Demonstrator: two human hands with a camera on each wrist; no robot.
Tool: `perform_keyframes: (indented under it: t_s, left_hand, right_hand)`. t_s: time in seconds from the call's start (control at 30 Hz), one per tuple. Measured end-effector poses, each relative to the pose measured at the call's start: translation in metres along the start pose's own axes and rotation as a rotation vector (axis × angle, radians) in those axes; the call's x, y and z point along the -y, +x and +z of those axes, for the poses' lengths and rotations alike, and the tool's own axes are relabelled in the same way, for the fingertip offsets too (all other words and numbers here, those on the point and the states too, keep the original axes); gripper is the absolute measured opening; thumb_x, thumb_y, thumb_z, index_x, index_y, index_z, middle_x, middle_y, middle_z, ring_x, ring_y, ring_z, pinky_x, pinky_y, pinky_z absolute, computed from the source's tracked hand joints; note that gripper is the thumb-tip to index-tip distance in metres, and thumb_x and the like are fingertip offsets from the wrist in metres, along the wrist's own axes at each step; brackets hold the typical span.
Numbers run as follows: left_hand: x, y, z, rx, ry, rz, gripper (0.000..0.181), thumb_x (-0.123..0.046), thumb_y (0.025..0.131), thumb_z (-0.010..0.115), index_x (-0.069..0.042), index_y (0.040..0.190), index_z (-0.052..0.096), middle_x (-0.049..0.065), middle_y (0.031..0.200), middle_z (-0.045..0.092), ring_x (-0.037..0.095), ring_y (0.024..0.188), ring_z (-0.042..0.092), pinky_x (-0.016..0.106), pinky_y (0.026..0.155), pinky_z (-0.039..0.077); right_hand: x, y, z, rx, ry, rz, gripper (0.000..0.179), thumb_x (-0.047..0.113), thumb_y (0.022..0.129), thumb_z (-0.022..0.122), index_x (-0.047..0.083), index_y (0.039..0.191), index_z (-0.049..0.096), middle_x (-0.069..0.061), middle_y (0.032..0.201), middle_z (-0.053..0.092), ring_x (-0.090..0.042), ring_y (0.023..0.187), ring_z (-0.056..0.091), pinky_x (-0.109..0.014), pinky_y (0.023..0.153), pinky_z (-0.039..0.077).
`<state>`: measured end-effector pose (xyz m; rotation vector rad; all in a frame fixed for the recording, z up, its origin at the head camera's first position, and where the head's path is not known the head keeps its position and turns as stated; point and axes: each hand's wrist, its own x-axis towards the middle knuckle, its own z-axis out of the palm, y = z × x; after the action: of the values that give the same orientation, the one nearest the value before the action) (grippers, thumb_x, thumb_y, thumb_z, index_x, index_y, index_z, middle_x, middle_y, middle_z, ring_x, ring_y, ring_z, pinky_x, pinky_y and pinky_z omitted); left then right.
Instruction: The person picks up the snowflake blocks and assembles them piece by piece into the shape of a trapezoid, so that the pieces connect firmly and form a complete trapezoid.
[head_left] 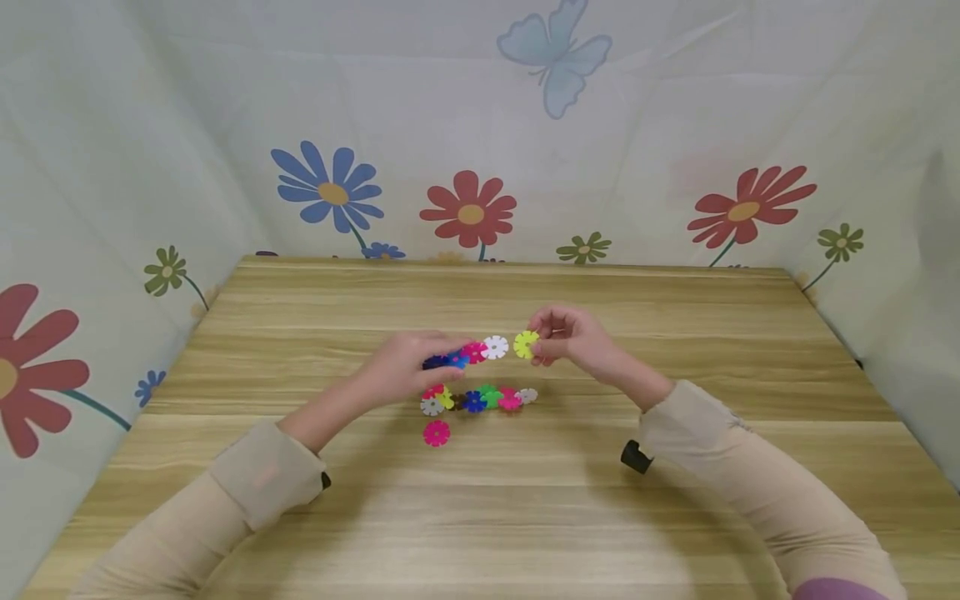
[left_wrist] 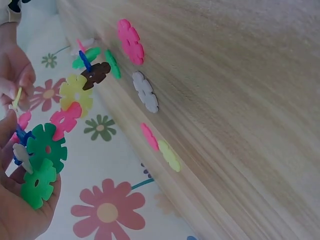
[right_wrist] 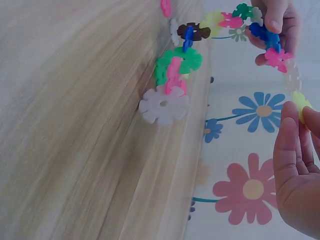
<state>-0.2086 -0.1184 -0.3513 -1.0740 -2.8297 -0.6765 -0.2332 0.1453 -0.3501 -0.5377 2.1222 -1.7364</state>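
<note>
My left hand holds a chain of interlocked flower-shaped plastic discs. From its fingers one end runs right through a blue disc and a pink disc to a white disc. Green discs lie against the palm in the left wrist view. Beyond them the chain hangs through yellow and brown discs to another white disc. Between thumb and fingers, my right hand pinches a yellow disc. A small gap separates it from the white end disc in the head view.
A loose pink disc lies on the wooden table, with a greyish-white disc near it. A pink disc and a yellow disc lie together farther off. Flower-printed cloth surrounds the table's back and sides.
</note>
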Motion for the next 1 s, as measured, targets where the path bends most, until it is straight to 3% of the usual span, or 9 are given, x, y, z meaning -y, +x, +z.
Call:
perform_keyframes:
  t_s: [0.37, 0.5, 0.67, 0.87, 1.0]
  left_hand:
    - [-0.005, -0.005, 0.0, 0.029, 0.018, 0.021, 0.045, -0.037, 0.083, 0.059, -0.02, 0.124, 0.053, 0.007, 0.113, 0.061, 0.02, 0.101, 0.059, 0.034, 0.082, 0.05]
    - [-0.004, -0.005, 0.002, 0.029, -0.012, 0.047, 0.046, -0.039, 0.083, 0.057, -0.019, 0.124, 0.053, 0.005, 0.111, 0.062, 0.017, 0.097, 0.06, 0.03, 0.079, 0.051]
    - [-0.004, -0.005, 0.004, 0.023, -0.055, 0.087, 0.046, -0.039, 0.083, 0.057, -0.018, 0.123, 0.054, 0.007, 0.112, 0.062, 0.02, 0.102, 0.059, 0.034, 0.084, 0.049]
    - [-0.004, -0.006, 0.007, -0.024, -0.078, 0.114, 0.042, -0.026, 0.082, 0.062, -0.014, 0.121, 0.056, 0.01, 0.11, 0.063, 0.022, 0.101, 0.06, 0.035, 0.082, 0.05]
    - [-0.003, -0.007, 0.01, -0.061, -0.08, 0.147, 0.04, -0.022, 0.081, 0.064, -0.011, 0.119, 0.057, 0.011, 0.106, 0.064, 0.02, 0.092, 0.063, 0.028, 0.071, 0.051]
  right_hand:
    - [0.003, -0.004, 0.007, -0.028, -0.057, -0.088, 0.019, -0.007, 0.079, 0.057, -0.008, 0.098, 0.053, -0.008, 0.075, 0.056, -0.014, 0.065, 0.062, -0.03, 0.061, 0.053]
    - [0.002, -0.006, 0.01, -0.029, -0.081, -0.115, 0.018, -0.007, 0.079, 0.058, -0.007, 0.097, 0.054, -0.01, 0.076, 0.057, -0.015, 0.065, 0.062, -0.031, 0.061, 0.053]
    - [0.001, -0.009, 0.015, -0.048, -0.123, -0.137, 0.016, -0.006, 0.079, 0.058, -0.006, 0.094, 0.055, -0.014, 0.077, 0.058, -0.017, 0.066, 0.062, -0.032, 0.061, 0.053]
    - [0.001, -0.013, 0.021, -0.081, -0.109, -0.173, 0.011, -0.009, 0.079, 0.057, -0.009, 0.09, 0.055, -0.023, 0.077, 0.059, -0.016, 0.064, 0.063, -0.027, 0.057, 0.052]
    - [-0.001, -0.015, 0.024, -0.089, -0.071, -0.199, 0.009, -0.01, 0.078, 0.057, -0.011, 0.086, 0.054, -0.027, 0.077, 0.058, -0.014, 0.063, 0.064, -0.027, 0.055, 0.052]
